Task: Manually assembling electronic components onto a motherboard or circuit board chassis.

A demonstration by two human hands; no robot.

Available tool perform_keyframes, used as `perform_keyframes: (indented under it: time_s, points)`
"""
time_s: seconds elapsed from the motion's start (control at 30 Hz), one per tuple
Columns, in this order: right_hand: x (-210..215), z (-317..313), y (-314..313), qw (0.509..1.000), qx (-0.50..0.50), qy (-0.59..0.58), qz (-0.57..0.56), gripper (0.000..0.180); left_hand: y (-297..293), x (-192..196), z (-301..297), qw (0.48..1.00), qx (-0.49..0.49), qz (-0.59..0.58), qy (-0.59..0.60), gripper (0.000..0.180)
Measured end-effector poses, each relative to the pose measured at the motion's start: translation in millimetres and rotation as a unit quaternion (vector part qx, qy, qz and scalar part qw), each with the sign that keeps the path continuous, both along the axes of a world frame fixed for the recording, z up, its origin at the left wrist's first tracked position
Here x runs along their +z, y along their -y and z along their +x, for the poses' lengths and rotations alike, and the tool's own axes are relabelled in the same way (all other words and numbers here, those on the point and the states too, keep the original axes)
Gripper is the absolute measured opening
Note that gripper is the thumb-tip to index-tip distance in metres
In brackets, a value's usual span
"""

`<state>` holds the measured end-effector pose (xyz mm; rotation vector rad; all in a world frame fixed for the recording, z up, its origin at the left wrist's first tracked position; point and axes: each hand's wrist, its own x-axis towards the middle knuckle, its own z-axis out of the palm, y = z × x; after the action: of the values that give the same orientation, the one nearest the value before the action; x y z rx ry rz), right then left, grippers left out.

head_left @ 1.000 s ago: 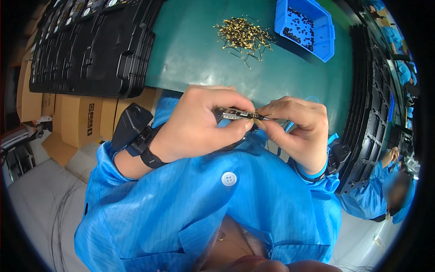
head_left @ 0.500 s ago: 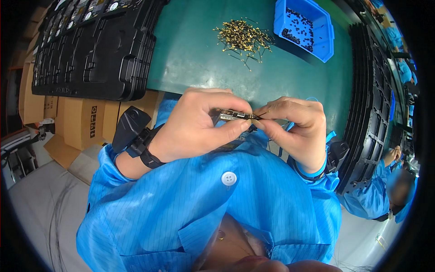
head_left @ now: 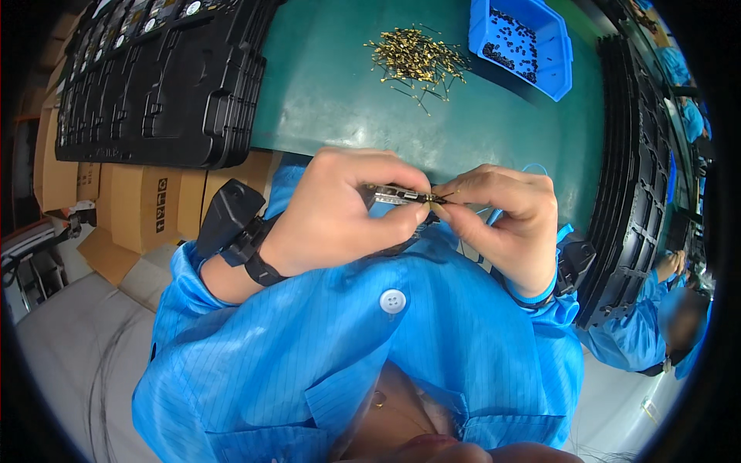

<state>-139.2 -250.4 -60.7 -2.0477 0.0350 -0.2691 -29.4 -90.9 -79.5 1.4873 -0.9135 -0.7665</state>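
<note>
L hand (head_left: pixel 332 212) grips a slim electronic module (head_left: pixel 395 195), thumb & index pinching its R end; the other fingers curl behind, mostly hidden. R hand (head_left: pixel 509 216) is just beside, thumb & index pressed together on a thin dark lead (head_left: pixel 446 198) at that same end; prob. a gold-tipped wire, but too small to be sure. Module sits between the hands, in front of the blue smock (head_left: pixel 332 332), near edge of green mat (head_left: pixel 316 100).

Far side of mat, approx. centre: loose pile of gold-tipped black wires (head_left: pixel 417 58). To its R, a blue plastic bin (head_left: pixel 557 69) w/ small black parts (head_left: pixel 509 62) inside. Stacked black trays (head_left: pixel 166 104) at L, w/ circuit boards (head_left: pixel 158 23) in the top one; more black trays (head_left: pixel 627 201) along R edge. Cardboard box (head_left: pixel 139 204) below L stack.
</note>
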Motion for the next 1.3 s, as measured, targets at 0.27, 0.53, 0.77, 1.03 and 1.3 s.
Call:
perform_keyframes:
  time_s: [0.27,0.53,0.77,1.03,1.3]
  points:
    - [-9,6,6,0.994,0.018,-0.039,0.098,0.014,-2,4,7,0.987,-0.017,0.084,-0.139,0.015]
    - [-24,4,7,0.975,0.019,-0.057,0.213,0.020,-3,-1,7,0.984,0.002,0.053,-0.169,0.019]
    - [-27,11,-2,0.982,-0.022,-0.017,0.184,0.012,2,-5,8,0.990,0.023,0.020,-0.141,0.028]
    - [-32,12,-5,0.975,-0.048,-0.012,0.215,0.013,9,-27,8,0.984,0.109,-0.057,-0.130,0.034]
    - [-29,11,-6,0.978,-0.052,-0.005,0.202,0.013,10,-24,10,0.981,0.095,-0.057,-0.157,0.029]
